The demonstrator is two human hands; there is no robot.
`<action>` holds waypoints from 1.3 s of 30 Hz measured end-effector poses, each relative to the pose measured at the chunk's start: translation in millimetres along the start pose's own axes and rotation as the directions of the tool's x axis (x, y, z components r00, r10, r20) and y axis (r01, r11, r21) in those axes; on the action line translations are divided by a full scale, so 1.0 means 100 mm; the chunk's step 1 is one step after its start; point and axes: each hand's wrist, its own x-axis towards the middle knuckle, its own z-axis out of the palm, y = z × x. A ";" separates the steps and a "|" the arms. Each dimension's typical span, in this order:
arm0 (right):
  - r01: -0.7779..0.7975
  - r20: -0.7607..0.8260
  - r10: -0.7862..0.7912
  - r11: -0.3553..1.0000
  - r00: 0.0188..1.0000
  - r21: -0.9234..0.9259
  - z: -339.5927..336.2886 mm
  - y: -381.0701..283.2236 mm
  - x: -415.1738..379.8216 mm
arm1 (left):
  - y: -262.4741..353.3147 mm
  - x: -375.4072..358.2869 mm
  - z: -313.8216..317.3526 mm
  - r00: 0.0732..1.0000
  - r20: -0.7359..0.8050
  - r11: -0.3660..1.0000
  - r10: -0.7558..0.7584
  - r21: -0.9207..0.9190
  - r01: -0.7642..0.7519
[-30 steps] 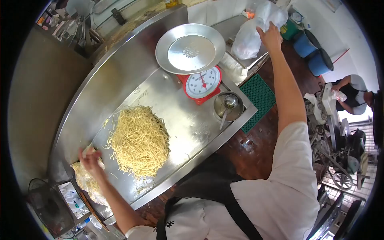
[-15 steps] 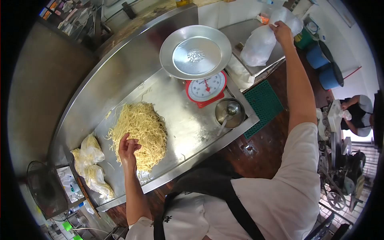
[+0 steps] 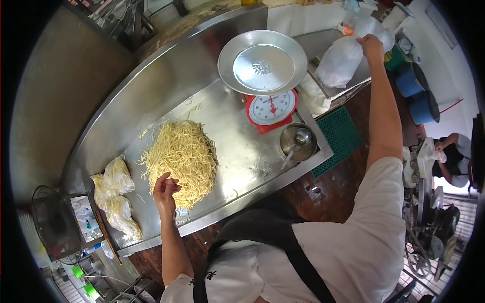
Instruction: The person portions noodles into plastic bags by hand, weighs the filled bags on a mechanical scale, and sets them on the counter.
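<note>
My left hand (image 3: 165, 191) hovers at the near left edge of a large heap of yellow noodles (image 3: 188, 156) on the steel worktop. Its fingers are loosely curled and apart, with nothing between them. Far off to the right, my right arm stretches out, and my right hand (image 3: 373, 48) has its fingers closed on the upper edge of a whitish plastic bag (image 3: 339, 63). Part of the grip is hidden behind the hand. Bagged noodles (image 3: 117, 174) lie on the left of the worktop.
A red dial scale (image 3: 272, 108) carries a wide metal pan (image 3: 262, 63). Beside it, a metal bowl (image 3: 309, 151) holds a ladle (image 3: 302, 137). A fan (image 3: 54, 219) stands at left, blue bins (image 3: 423, 107) at right. Another person (image 3: 452, 156) works at far right.
The whole view has shifted slightly, so the scale and noodles sit further right. My left hand is a little nearer the heap's front edge. My right hand stays at the plastic bag.
</note>
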 end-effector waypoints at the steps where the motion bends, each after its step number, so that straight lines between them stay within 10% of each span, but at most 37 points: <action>1: -0.005 0.011 0.005 1.000 1.000 0.028 0.03 0.05 0.03 | -0.01 -0.01 -0.01 1.000 -0.005 1.000 -0.002 0.002 0.002; 18: 0.274 -0.374 -0.157 0.918 0.914 0.285 -0.19 0.06 -0.06 | 0.22 0.04 1.01 0.926 0.367 0.992 -0.085 0.118 0.045; 19: 0.347 -0.585 -0.096 0.876 0.805 0.334 -0.34 -0.06 -0.12 | 0.25 0.10 1.11 0.918 0.391 0.996 -0.062 0.080 0.033; 22: 0.239 -0.159 -0.189 0.875 0.969 0.421 -0.14 0.10 0.02 | 0.38 0.05 1.27 0.904 0.421 0.996 -0.070 0.075 0.042; 25: 0.461 -0.495 -0.293 0.848 0.818 0.261 -0.32 0.05 0.37 | 0.32 0.12 1.35 0.896 0.438 0.990 -0.072 0.143 0.009; 27: 0.231 -0.208 -0.162 0.899 0.965 0.372 -0.10 0.21 0.21 | 0.28 -0.08 1.24 0.879 0.455 0.979 -0.142 0.197 0.056; 30: 0.429 -0.717 -0.129 0.867 0.685 0.253 -0.70 -0.35 -0.24 | 0.20 0.03 1.34 0.883 0.456 0.992 -0.111 0.108 0.069; 32: 0.334 -0.322 -0.201 0.834 0.925 0.439 0.12 0.38 0.43 | 0.24 -0.01 1.35 0.876 0.464 0.988 -0.131 0.132 0.077; 35: 0.511 -0.773 -0.170 0.831 0.611 0.221 -0.64 -0.24 -0.14 | 0.14 0.03 1.39 0.875 0.471 0.993 -0.107 0.097 0.069; 38: 0.487 -0.633 -0.269 0.851 0.725 0.197 -0.44 0.08 0.07 | 0.11 -0.04 1.38 0.852 0.511 0.991 -0.114 0.118 0.062; 39: 0.629 -0.813 -0.166 0.724 0.558 0.284 -0.70 -0.13 -0.09 | 0.14 -0.04 1.43 0.855 0.506 0.992 -0.116 0.109 0.071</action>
